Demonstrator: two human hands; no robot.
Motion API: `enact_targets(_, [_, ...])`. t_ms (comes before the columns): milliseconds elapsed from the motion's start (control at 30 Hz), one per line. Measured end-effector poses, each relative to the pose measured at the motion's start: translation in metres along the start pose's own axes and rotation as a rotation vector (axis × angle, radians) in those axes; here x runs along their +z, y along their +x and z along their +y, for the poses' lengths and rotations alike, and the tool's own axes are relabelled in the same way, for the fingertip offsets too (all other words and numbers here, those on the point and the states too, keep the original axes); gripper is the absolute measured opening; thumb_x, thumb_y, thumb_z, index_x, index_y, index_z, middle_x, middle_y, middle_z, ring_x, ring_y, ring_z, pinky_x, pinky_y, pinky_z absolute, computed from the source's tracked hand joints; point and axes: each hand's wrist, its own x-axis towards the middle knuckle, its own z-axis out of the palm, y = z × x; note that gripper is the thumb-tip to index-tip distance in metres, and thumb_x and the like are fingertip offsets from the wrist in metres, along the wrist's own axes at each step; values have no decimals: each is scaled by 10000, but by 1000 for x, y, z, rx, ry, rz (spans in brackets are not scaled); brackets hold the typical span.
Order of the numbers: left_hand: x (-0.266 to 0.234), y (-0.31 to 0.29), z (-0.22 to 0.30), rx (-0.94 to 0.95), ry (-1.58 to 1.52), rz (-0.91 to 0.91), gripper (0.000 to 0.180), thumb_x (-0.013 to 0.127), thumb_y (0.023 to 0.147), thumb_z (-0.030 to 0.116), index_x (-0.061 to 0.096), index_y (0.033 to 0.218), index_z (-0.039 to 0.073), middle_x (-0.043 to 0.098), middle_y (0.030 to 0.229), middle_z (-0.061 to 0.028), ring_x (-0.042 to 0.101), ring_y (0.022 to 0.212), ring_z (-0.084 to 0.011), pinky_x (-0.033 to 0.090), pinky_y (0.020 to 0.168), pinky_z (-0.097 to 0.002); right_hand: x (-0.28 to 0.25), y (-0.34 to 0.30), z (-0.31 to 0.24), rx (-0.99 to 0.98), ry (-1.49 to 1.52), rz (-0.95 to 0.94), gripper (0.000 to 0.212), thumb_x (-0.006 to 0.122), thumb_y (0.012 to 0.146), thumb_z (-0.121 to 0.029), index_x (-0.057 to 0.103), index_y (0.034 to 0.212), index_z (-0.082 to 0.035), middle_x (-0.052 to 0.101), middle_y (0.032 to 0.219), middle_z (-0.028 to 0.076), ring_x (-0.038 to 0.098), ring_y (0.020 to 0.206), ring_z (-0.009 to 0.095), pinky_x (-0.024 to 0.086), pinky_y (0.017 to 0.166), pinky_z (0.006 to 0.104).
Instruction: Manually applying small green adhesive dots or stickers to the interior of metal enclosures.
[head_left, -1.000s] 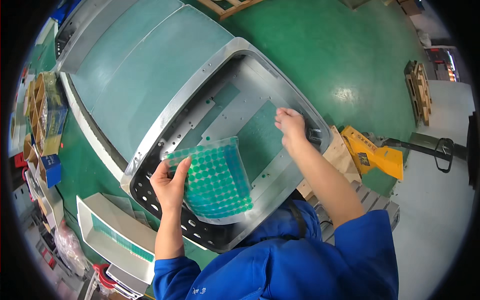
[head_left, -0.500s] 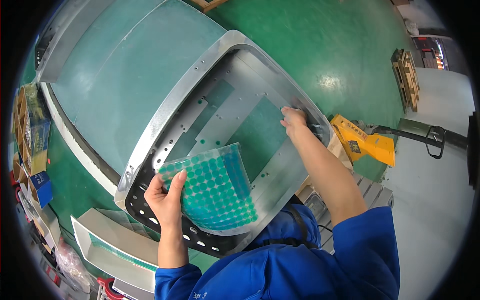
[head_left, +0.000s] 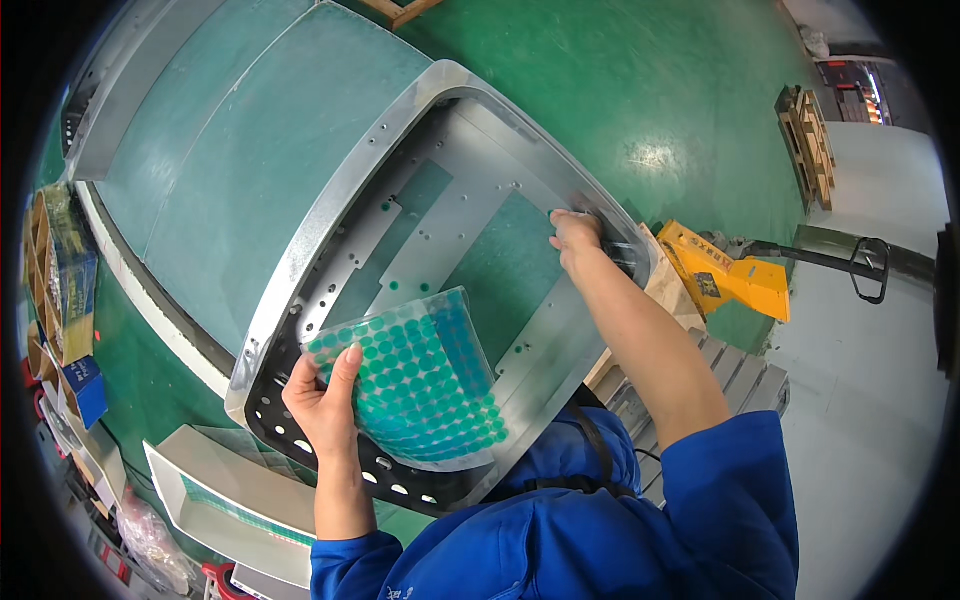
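A large metal frame [head_left: 325,218] with a deep rim and cut-out openings lies in front of me, and a few green dots stick to its inner panel. My left hand [head_left: 328,405] grips a sheet of round green stickers [head_left: 408,375] at its left edge, thumb on top. The sheet looks clear-backed and bends over the near side of the frame. Inside the far right part of the frame, my right hand [head_left: 577,237] has its fingers pinched together near the inner wall. A tiny green sticker shows at its fingertip, mostly hidden.
A yellow pallet jack [head_left: 725,270] stands right of the frame, beside grey slats [head_left: 745,375]. A wooden pallet [head_left: 806,145] leans at the far right. At the lower left lie an off-white tray [head_left: 235,495] and cardboard boxes [head_left: 65,280]. A green-topped table [head_left: 250,130] extends behind.
My right hand has shifted slightly left in the picture, still pinched. The frame and the sticker sheet also appear slightly further left, as the view moves a little.
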Motion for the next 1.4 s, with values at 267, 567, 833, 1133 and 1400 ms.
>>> enact_targets(267, [0,0,1,-10,0,-3,103,654,724,65,611,802,12,600,720,-7,505,604,-39,377,570,-153,2,4,6,-80,-12,15,77,571,745,-50,557,809,-90,554,884,15,508,842,157,421,698,319])
enact_targets(567, [0,3,0,-29,-15,-19,90,645,728,52,611,802,13,599,715,-5,501,597,-33,373,560,-146,6,12,22,-208,-61,138,91,583,734,-57,592,825,-57,571,813,24,531,752,159,435,635,278])
enact_targets(833, [-1,2,2,12,-27,63,94,648,729,59,612,803,12,594,709,1,495,591,-32,368,549,-148,6,-32,27,-626,-762,160,431,464,755,-6,387,1178,10,459,1080,137,455,1000,245,388,830,294])
enact_targets(1133, [-10,-47,37,125,-29,203,97,638,730,91,586,758,14,555,700,25,464,609,-40,356,567,-175,-13,-45,11,-876,-1894,-143,368,430,788,-113,463,1113,56,434,1163,169,406,1054,290,294,915,383])
enact_targets(1400, [-79,-119,28,331,-368,610,140,596,757,97,549,844,-2,572,731,-32,532,630,-96,429,575,-221,-85,-130,23,-1307,-1532,-875,594,474,761,-521,513,1000,22,528,996,220,509,932,349,410,781,434])
